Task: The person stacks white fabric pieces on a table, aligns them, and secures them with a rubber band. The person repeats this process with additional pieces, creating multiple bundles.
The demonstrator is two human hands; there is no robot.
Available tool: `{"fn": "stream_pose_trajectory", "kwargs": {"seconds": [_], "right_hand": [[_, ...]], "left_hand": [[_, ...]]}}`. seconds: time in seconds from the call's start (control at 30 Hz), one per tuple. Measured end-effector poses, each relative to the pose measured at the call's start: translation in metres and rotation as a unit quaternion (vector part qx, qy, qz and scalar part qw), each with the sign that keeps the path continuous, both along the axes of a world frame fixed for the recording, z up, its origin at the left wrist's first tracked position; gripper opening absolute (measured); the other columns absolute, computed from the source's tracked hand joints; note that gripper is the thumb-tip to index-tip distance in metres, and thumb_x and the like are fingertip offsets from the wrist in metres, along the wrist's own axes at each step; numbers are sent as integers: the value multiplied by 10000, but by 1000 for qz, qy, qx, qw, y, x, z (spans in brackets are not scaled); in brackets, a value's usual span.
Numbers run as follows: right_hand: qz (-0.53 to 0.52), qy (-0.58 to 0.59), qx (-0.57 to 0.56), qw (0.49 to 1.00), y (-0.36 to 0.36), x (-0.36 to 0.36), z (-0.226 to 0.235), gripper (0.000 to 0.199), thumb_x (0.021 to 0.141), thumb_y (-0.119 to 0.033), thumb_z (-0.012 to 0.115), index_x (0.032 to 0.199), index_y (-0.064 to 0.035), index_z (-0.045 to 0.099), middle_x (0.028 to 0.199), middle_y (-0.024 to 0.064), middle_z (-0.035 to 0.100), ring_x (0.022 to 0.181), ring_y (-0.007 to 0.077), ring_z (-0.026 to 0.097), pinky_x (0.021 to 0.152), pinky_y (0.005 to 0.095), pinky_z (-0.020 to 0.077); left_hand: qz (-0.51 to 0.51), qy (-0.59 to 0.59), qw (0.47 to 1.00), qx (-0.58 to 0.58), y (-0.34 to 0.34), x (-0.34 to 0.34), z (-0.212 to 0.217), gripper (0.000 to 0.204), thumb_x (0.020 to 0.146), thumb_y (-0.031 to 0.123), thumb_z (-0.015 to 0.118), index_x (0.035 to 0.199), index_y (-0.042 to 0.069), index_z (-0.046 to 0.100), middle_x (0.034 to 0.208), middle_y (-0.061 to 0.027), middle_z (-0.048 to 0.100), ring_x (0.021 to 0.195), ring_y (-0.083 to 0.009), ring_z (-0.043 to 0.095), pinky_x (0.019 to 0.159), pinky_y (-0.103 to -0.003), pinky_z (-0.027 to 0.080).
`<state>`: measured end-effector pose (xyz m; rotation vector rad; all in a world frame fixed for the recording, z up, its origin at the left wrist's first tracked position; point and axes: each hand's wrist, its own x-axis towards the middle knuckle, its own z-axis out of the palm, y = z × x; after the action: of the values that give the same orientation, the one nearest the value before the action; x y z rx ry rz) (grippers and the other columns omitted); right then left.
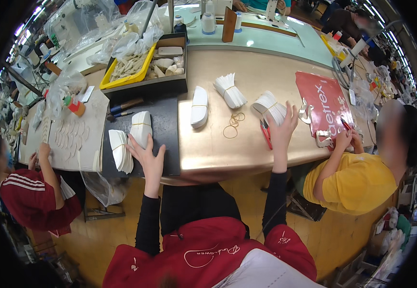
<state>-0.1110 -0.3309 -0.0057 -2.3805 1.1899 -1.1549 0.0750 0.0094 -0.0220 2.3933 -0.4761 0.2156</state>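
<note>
My left hand (149,161) is open, fingers spread, over the black mat at the near ends of two white bundles. One bundle of white shoe-insole-shaped pieces (141,126) stands at its fingertips; the other bundle (120,152) lies just left, beside the index finger. My right hand (283,129) is also open, its thumb and fingers apart around the near right end of a banded white bundle (266,103). Whether it touches that bundle is hard to tell. Further white bundles, one upright-looking (199,108) and one fanned (230,91), lie between my hands.
Loose rubber bands (232,126) and red-handled snips (266,135) lie on the tan table (218,153). A black box (182,79) with a yellow tray (149,57) stands behind. Co-workers in a yellow shirt (357,180) and a maroon shirt (35,199) sit at either side.
</note>
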Motion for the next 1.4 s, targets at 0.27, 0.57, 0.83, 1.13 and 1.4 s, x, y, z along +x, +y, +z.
{"fn": "stream_pose_trajectory", "kwargs": {"seconds": [0.27, 0.57, 0.83, 1.13, 1.4], "right_hand": [[0, 41, 100, 994, -21, -7, 14, 696, 733, -283, 803, 1320, -54, 509, 1221, 178, 488, 1126, 352, 527, 977, 423, 444], [368, -75, 172, 911, 146, -25, 49, 551, 806, -175, 764, 1315, -107, 567, 1357, 188, 421, 1219, 353, 465, 1052, 414, 382], [452, -35, 84, 888, 145, -10, 49, 360, 730, -53, 760, 1083, -108, 724, 1036, 85, 627, 962, 279, 598, 814, 385, 488], [461, -51, 79, 883, 161, -7, 44, 159, 725, -42, 752, 850, -59, 655, 852, 61, 611, 806, 256, 589, 723, 374, 455], [441, -50, 58, 894, 158, -9, 40, 144, 816, -8, 655, 904, -48, 547, 878, 92, 582, 827, 295, 573, 765, 396, 448]], "left_hand": [[-146, 92, 964, -204, -23, -61, 35, 236, 840, 58, 669, 1075, 41, 680, 1381, -159, 501, 1349, -332, 415, 1127, -399, 296], [-264, 569, 584, -516, -65, -112, 26, 718, 882, 260, 702, 1446, 34, 321, 1384, -95, 472, 1300, -212, 437, 1070, -378, 375], [-256, 632, 557, -474, -30, -98, 25, 779, 829, 362, 703, 1420, 22, 327, 1251, -124, 526, 1107, -238, 579, 893, -370, 515], [-221, 667, 495, -510, -18, -106, 16, 724, 833, 373, 695, 1379, 9, 389, 1214, -127, 555, 1089, -237, 588, 882, -372, 521], [-223, 667, 518, -486, -16, -111, 24, 755, 822, 343, 702, 1406, -3, 370, 1263, -140, 551, 1105, -237, 587, 927, -384, 501]]}}
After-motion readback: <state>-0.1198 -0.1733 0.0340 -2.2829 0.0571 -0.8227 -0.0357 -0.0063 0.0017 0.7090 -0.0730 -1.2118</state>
